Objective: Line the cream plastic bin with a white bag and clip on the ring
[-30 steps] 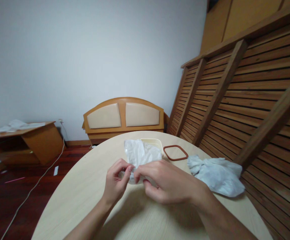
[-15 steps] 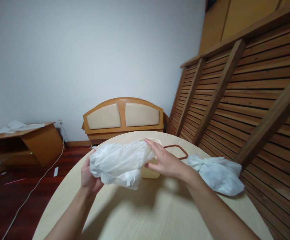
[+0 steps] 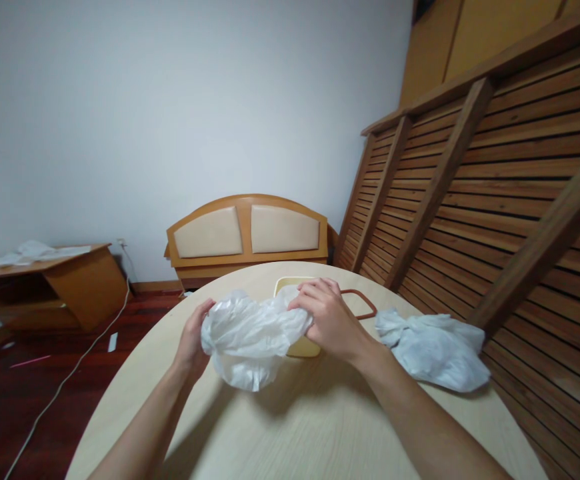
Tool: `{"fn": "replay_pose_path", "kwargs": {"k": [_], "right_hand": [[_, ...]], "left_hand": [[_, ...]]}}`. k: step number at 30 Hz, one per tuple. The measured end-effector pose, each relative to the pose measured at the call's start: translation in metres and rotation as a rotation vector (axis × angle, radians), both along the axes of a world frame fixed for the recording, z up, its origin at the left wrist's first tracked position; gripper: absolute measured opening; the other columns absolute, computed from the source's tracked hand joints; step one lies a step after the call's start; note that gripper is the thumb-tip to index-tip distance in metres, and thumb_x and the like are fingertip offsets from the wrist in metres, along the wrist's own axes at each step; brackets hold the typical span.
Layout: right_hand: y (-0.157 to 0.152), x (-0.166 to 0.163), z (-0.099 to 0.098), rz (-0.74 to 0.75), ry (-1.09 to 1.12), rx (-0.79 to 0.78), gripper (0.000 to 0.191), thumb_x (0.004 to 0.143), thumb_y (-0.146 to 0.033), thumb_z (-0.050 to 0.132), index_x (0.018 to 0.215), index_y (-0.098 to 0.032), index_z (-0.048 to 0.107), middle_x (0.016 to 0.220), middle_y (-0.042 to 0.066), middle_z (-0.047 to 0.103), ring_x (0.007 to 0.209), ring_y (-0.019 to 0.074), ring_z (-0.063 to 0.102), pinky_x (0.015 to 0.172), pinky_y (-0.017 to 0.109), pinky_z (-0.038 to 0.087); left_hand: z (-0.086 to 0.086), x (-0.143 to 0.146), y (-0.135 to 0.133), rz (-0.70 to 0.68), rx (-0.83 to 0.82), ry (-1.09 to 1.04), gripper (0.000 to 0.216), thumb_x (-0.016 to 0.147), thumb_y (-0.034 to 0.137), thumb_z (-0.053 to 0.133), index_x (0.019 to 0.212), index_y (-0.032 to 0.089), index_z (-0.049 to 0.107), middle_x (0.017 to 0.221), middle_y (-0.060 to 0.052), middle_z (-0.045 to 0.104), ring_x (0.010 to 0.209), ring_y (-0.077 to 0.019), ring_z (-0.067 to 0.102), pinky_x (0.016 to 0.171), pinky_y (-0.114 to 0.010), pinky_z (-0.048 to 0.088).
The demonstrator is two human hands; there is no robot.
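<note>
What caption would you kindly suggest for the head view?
Left hand and right hand hold a crumpled white bag above a table.

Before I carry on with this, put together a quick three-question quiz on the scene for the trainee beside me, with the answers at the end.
1. True or false: both the left hand and the right hand are touching the crumpled white plastic.
2. Multiple choice: on the round table, what lies between the yellow container and the bluish-white bag?
A) a pink stick
B) a brown frame
C) a white cable
3. Count: how many cream panels show on the wooden headboard?

Key: 1. True. 2. B. 3. Two.
</note>
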State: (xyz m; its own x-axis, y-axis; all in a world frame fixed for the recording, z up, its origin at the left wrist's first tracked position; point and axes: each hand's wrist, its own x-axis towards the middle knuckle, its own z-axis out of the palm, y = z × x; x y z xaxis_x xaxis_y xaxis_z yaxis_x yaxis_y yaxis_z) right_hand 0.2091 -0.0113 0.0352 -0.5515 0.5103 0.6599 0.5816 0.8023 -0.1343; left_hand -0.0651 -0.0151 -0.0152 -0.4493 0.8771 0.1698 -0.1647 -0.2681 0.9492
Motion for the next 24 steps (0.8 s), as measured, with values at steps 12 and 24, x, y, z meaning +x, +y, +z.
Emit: {"fn": "replay_pose_path", "kwargs": {"k": [12,24], "right_hand": [[-0.013,-0.011,0.001,-0.003,-0.128,-0.101,0.039,0.061,0.007,0.049,0.089,-0.019,0.055,0.118,0.012,0.067,0.114,0.0275,0.053,0.095,0.041,0.046],[-0.036,-0.004,0.015,0.132,-0.111,-0.137,0.091,0.074,-0.046,0.081,0.151,-0.026,0.037,0.16,0.015,0.036,0.15,0.0357,0.025,0.12,0.06,0.018]], "left_hand": [[-0.017,0.061,-0.039,-0.004,0.546,0.952,0.113,0.064,0.035,0.088,0.154,0.023,0.022,0.16,-0.022,0.031,0.147,-0.0396,0.034,0.118,-0.059,0.029],[-0.005,0.055,-0.029,-0.277,0.305,0.641,0.033,0.066,0.011,0.056,0.096,0.019,0.067,0.087,-0.003,0.072,0.076,-0.0213,0.066,0.068,-0.029,0.052]]}}
